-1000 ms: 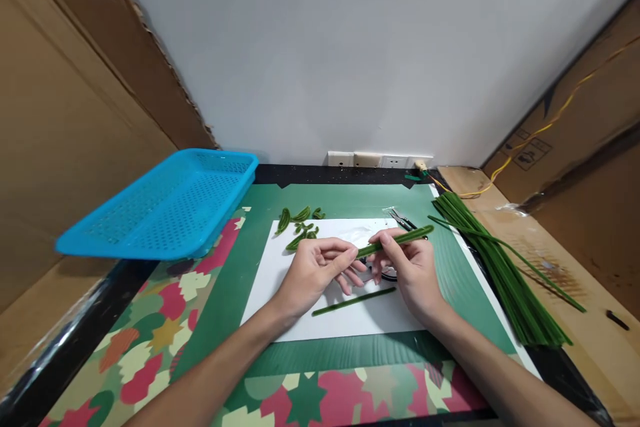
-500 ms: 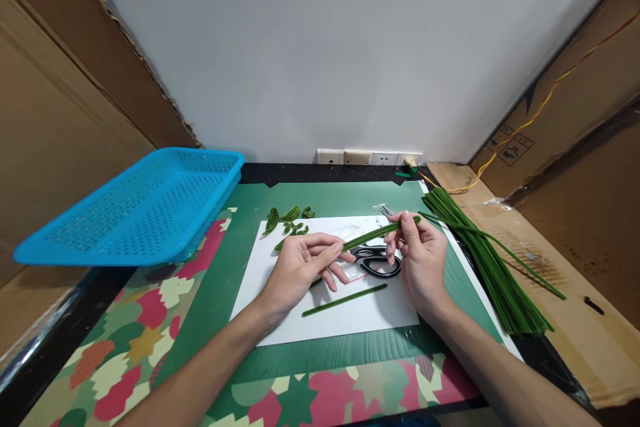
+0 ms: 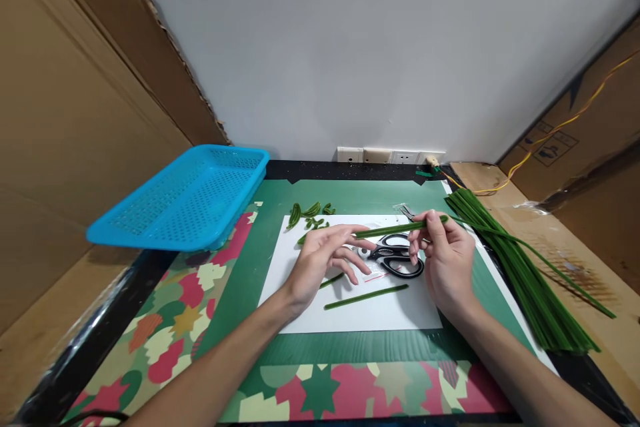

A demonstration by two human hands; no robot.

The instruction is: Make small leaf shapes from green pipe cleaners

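Observation:
Between my hands is a green pipe cleaner (image 3: 393, 229), nearly level, seemingly folded into side-by-side strands. My right hand (image 3: 447, 253) pinches its right end with thumb and forefinger. At its left end, my left hand (image 3: 323, 260) keeps it loosely between thumb and forefinger, other fingers spread. A long thin strand (image 3: 530, 253) runs rightward from behind my right hand; whether it joins the held piece is hidden. Below lie black-handled scissors (image 3: 400, 263), partly covered by my right fingers, and a cut straight pipe cleaner piece (image 3: 367, 297) on the white paper (image 3: 310, 317).
Bent green pieces (image 3: 305, 213) lie at the paper's back left. A bundle of long pipe cleaners (image 3: 520, 280) rests at right. The blue basket (image 3: 180, 193) stands at left. Sockets (image 3: 390, 157) line the wall; cardboard (image 3: 590, 147) borders the right side.
The view has shifted left, so everything appears farther right. My left fingers have loosened and spread, and the held pipe cleaner lies more level. The scissors show more fully.

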